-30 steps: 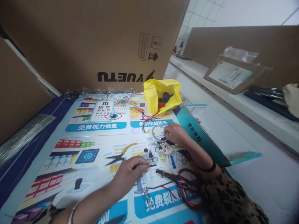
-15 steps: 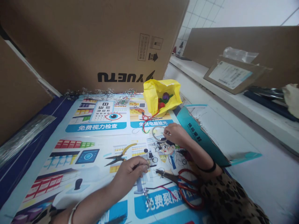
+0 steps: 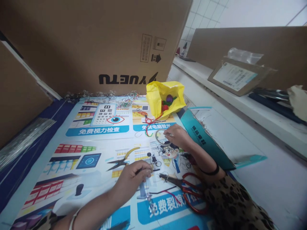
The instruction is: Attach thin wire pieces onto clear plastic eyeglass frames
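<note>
My left hand (image 3: 137,175) is pinched shut on a thin wire from which a strand of clear beads (image 3: 151,203) hangs over the printed mat (image 3: 96,166). Farther up, my right hand (image 3: 176,135) has its fingers closed at the right edge of a round metal ring (image 3: 160,138); whether it grips the ring or something small beside it cannot be made out. Between my hands and the sleeve lie red-handled scissors (image 3: 189,190). Pliers with a yellow handle (image 3: 123,159) rest open just beyond my left hand.
Behind the ring stands a yellow bag (image 3: 154,99) with coloured thread balls. A teal box (image 3: 203,137) is at the right. Beaded pieces (image 3: 107,95) lie along the large cardboard box (image 3: 96,41). Clear strands (image 3: 24,139) lie at the left.
My right hand has shifted very slightly at the ring. The whole view has moved a little; my left hand holds the same pose.
</note>
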The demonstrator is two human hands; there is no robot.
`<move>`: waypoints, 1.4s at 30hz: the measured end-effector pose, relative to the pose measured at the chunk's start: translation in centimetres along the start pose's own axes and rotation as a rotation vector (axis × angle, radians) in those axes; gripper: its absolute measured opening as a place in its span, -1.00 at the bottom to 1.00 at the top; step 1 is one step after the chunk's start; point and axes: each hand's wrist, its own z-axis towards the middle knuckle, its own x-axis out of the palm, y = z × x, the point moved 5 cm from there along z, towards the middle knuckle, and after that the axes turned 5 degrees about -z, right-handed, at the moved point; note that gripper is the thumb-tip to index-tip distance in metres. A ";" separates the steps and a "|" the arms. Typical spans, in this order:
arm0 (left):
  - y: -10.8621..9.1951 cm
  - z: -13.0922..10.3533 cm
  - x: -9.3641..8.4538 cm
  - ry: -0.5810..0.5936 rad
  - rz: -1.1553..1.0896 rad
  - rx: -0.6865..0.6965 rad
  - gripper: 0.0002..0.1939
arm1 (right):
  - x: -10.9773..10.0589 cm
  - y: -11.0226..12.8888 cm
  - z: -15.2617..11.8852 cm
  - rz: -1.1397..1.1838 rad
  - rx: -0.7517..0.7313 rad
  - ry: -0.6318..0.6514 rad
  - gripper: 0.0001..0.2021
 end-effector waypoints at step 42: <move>-0.3 0.0 0.0 -0.006 0.029 -0.006 -0.84 | -0.5 -0.6 -0.6 -0.132 0.046 0.178 -0.80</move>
